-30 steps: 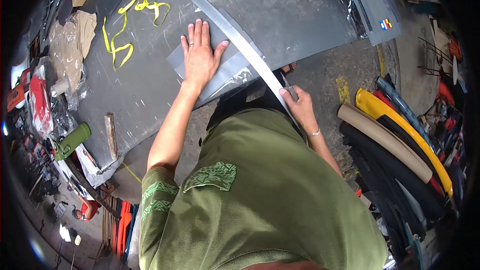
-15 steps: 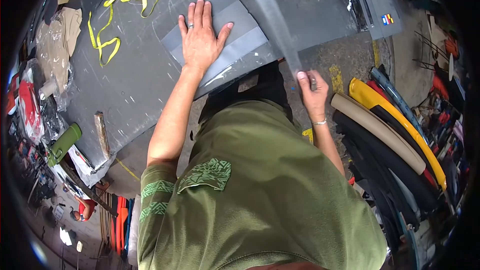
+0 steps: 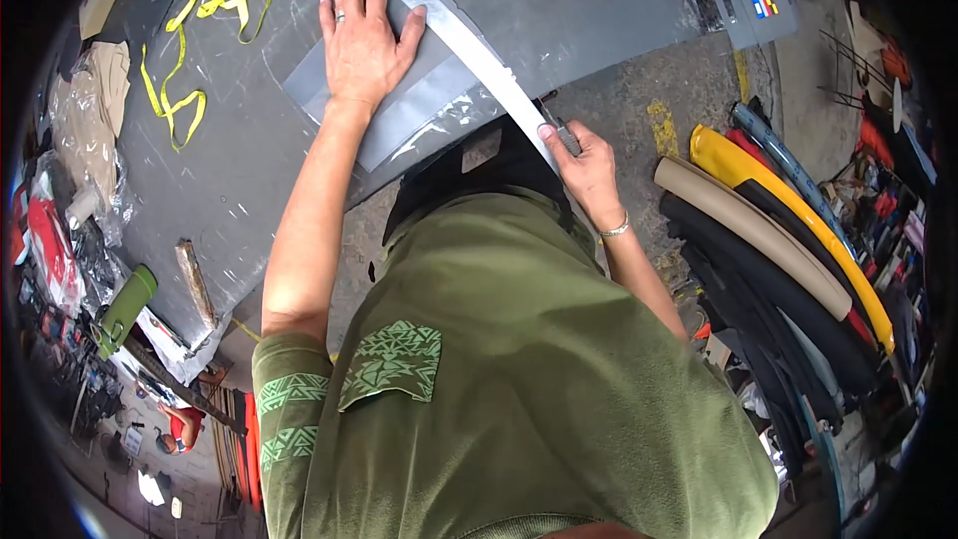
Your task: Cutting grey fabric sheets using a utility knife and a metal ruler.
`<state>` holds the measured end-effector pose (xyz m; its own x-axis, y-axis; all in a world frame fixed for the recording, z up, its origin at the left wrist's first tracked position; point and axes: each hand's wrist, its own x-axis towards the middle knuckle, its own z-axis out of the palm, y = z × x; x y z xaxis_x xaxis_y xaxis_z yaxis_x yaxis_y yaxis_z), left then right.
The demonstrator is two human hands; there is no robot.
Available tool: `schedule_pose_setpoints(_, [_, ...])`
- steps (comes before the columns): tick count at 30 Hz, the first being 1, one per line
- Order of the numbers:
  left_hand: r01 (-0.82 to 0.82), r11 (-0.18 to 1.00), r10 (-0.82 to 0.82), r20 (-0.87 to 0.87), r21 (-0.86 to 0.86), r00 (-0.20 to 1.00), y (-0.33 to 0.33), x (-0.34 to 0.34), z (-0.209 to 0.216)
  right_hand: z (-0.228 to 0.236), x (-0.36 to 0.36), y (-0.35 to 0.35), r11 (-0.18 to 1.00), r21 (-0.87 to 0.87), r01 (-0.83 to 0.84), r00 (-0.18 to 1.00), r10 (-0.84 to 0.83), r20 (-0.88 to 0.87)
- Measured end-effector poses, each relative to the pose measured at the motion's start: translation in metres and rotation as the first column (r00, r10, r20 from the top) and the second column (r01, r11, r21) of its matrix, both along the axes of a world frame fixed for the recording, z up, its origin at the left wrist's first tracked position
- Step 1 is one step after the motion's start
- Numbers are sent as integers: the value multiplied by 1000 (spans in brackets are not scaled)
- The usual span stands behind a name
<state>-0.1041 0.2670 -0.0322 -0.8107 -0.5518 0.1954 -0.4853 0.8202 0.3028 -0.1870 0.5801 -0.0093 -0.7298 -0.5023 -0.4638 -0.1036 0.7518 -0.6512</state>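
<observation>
**Flat palm on the grey sheet, blade at the straightedge**

The left hand [image 3: 364, 35] lies open and flat, fingers spread, pressing down on a light grey sheet [image 3: 419, 105] that rests on the big dark grey panel [image 3: 559, 0]; a ring shows on one finger; the fingertips reach the edge of a long metal straightedge [image 3: 469, 45] that runs diagonally across the sheet from the top of the view down toward the person's body. The right hand [image 3: 589, 165] is closed around a small cutting tool [image 3: 561, 130], its tip just beside the lower end of the straightedge, near the panel's front edge; a thin bracelet sits on that wrist.

Further out on the panel, to the left, a yellow strap [image 3: 190, 60] lies in loose loops; a rusty flat piece [image 3: 195, 279] lies near the panel's lower left corner; a green cylinder [image 3: 125, 309] sits just beyond it among clutter. On the right, on the concrete floor [image 3: 639, 90], long curved strips are stacked side by side: a beige one [image 3: 758, 235], a yellow one [image 3: 788, 210] and several black ones [image 3: 758, 309]. The person wears an olive green shirt [image 3: 519, 389] with a patterned pocket.
</observation>
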Motion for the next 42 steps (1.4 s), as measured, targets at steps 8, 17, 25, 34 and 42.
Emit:
schedule_pose_setpoints(8, [33,999,-33,-11,-15,999,-4,-3,-5,-11,-2,-14,986,-106,125,969,-99,225])
schedule_pose_setpoints(17, [45,999,-44,32,-28,999,-4,-4,-4,-11,-1,-40,952,-206,225,964,-188,188])
schedule_pose_setpoints(25, [43,999,-43,45,-13,998,-5,-5,-4,-15,-4,-42,958,-196,212,972,-184,148])
schedule_pose_setpoints(34, [44,999,-44,41,-18,998,-5,-5,-5,-6,-4,-48,971,-132,199,980,-199,14])
schedule_pose_setpoints(42, [38,999,-37,57,-18,998,-4,-4,-4,-18,-6,-45,935,-234,266,963,-245,116])
